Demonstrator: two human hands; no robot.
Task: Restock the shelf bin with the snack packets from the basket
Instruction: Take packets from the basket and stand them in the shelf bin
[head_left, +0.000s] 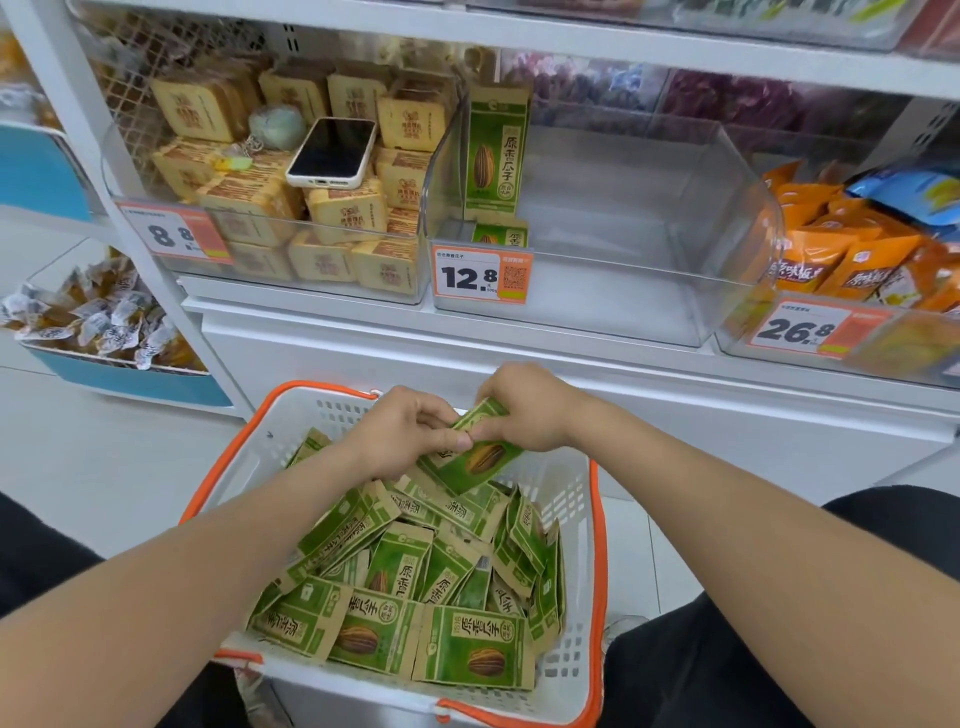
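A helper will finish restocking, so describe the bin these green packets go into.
On the white shelf above the basket, pick the clear middle bin, price tag 12.8. The bins beside it are full; it is nearly bare, with two green packets at its left wall.

White metal shelving (571, 47) fills the far side, its boards running left to right. A white upright (57, 67) carries it on the left, and a perforated back panel (935, 124) shows at the far right. Below the boards sits a plain white base cabinet (415, 364). Off to the left, a lower shelf holds a blue-fronted bin (130, 387) heaped with wrapped sweets (93, 322). The floor (104, 467) is pale, glossy tile. The light is bright and even, with only soft shadows.
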